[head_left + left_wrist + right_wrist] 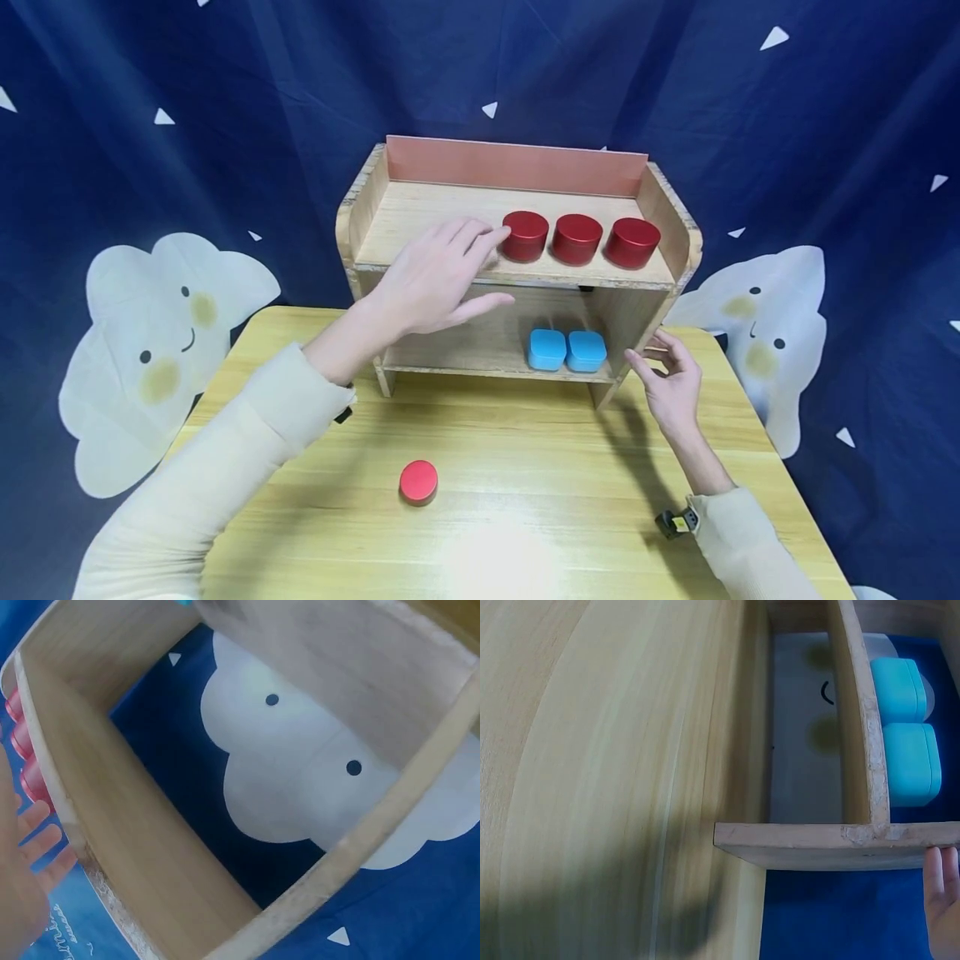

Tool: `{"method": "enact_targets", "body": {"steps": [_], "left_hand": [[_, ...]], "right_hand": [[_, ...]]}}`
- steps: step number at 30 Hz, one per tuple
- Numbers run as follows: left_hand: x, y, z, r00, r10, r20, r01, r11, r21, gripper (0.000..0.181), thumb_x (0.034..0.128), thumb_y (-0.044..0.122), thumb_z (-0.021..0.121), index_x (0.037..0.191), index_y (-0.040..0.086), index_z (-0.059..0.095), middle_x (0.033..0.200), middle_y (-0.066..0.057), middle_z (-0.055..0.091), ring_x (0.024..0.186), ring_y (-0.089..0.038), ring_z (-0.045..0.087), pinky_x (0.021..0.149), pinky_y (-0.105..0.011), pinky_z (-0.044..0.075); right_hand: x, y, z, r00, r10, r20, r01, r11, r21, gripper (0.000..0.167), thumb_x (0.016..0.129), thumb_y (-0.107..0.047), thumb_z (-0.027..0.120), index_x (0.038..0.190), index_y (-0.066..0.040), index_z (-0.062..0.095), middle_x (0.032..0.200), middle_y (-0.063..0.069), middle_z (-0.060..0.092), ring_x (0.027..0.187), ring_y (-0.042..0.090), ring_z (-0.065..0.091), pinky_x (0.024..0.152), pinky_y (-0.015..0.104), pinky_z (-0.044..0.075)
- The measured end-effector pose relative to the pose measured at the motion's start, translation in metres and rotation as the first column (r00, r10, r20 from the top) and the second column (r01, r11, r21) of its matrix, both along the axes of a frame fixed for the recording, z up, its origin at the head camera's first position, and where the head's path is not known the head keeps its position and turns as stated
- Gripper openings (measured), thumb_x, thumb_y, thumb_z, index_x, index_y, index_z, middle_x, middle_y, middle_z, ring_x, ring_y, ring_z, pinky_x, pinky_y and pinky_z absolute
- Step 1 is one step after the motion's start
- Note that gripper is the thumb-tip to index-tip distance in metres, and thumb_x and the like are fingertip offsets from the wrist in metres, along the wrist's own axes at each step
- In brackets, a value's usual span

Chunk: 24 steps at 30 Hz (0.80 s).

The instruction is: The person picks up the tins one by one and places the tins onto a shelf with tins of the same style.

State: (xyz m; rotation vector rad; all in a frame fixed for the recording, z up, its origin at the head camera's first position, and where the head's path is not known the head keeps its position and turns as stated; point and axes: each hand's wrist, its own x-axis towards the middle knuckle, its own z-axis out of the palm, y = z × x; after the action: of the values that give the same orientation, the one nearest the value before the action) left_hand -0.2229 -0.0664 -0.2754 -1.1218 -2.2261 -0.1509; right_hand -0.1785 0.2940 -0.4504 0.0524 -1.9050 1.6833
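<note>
A two-tier wooden shelf (465, 329) stands on the table. On its upper board sit three dark red round tins: a left one (524, 237), a middle one (577, 240) and a right one (632, 243). My left hand (438, 279), its fingers extended, is beside the left tin; whether the fingertips touch it I cannot tell. Two light blue rounded boxes, one (547, 349) left of the other (586, 351), stand on the lower board. At the shelf's right side panel, my right hand (671, 383) rests fingertips (933, 874) against the outer face.
A smaller red round tin (418, 483) lies on the wooden table (345, 525), in front of the shelf. Behind hangs a dark blue curtain (300, 125) with white clouds and triangles. The shelf's raised side panels and pink back strip (517, 165) border the upper board.
</note>
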Motion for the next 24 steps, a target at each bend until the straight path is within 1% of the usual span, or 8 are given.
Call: {"method": "enact_targets", "body": {"steps": [6, 10, 13, 17, 24], "left_hand": [[0.022, -0.012, -0.013, 0.996, -0.067, -0.053, 0.064, 0.997, -0.047, 0.074, 0.0957, 0.057, 0.068, 0.145, 0.003, 0.059, 0.137, -0.017, 0.067, 0.131, -0.035, 0.06, 0.115, -0.048, 0.05], [0.032, -0.018, -0.022, 0.987, -0.126, -0.099, 0.119, 0.99, -0.071, 0.07, 0.0937, 0.055, 0.071, 0.141, 0.004, 0.063, 0.132, -0.015, 0.071, 0.127, -0.034, 0.064, 0.11, -0.047, 0.055], [0.038, -0.025, -0.031, 0.98, -0.163, -0.111, 0.154, 0.984, -0.085, 0.068, 0.0923, 0.054, 0.072, 0.139, 0.005, 0.064, 0.129, -0.014, 0.073, 0.123, -0.033, 0.067, 0.104, -0.046, 0.058], [0.046, -0.033, -0.043, 0.977, -0.188, -0.099, 0.178, 0.979, -0.101, 0.068, 0.0926, 0.056, 0.072, 0.138, 0.005, 0.066, 0.126, -0.012, 0.074, 0.122, -0.032, 0.068, 0.102, -0.044, 0.058], [0.059, -0.045, -0.064, 0.981, -0.185, -0.066, 0.176, 0.976, -0.127, 0.07, 0.0919, 0.059, 0.07, 0.137, 0.006, 0.066, 0.124, -0.01, 0.075, 0.12, -0.031, 0.069, 0.103, -0.044, 0.058]], "right_hand": [[0.001, -0.001, 0.0, 1.0, -0.003, 0.0, 0.003, 1.0, 0.003, 0.045, 0.086, 0.016, 0.075, 0.129, 0.007, 0.068, 0.101, -0.017, 0.073, 0.084, -0.004, 0.071, 0.065, 0.01, 0.057], [0.001, -0.001, 0.0, 1.0, -0.004, 0.002, 0.004, 1.0, 0.004, 0.044, 0.086, 0.016, 0.075, 0.129, 0.008, 0.067, 0.1, -0.017, 0.073, 0.084, -0.004, 0.071, 0.065, 0.01, 0.056], [0.001, -0.001, 0.001, 1.0, -0.001, 0.005, 0.001, 1.0, 0.004, 0.045, 0.085, 0.017, 0.075, 0.129, 0.01, 0.066, 0.1, -0.017, 0.072, 0.084, -0.004, 0.071, 0.065, 0.01, 0.057], [0.002, 0.0, 0.001, 1.0, -0.002, 0.004, 0.002, 1.0, -0.002, 0.045, 0.085, 0.017, 0.075, 0.129, 0.01, 0.066, 0.1, -0.016, 0.072, 0.083, -0.004, 0.071, 0.065, 0.01, 0.057], [0.002, -0.001, 0.003, 1.0, -0.005, 0.004, 0.005, 1.0, -0.016, 0.044, 0.085, 0.017, 0.075, 0.127, 0.01, 0.067, 0.098, -0.016, 0.073, 0.082, -0.004, 0.071, 0.063, 0.01, 0.056]]}}
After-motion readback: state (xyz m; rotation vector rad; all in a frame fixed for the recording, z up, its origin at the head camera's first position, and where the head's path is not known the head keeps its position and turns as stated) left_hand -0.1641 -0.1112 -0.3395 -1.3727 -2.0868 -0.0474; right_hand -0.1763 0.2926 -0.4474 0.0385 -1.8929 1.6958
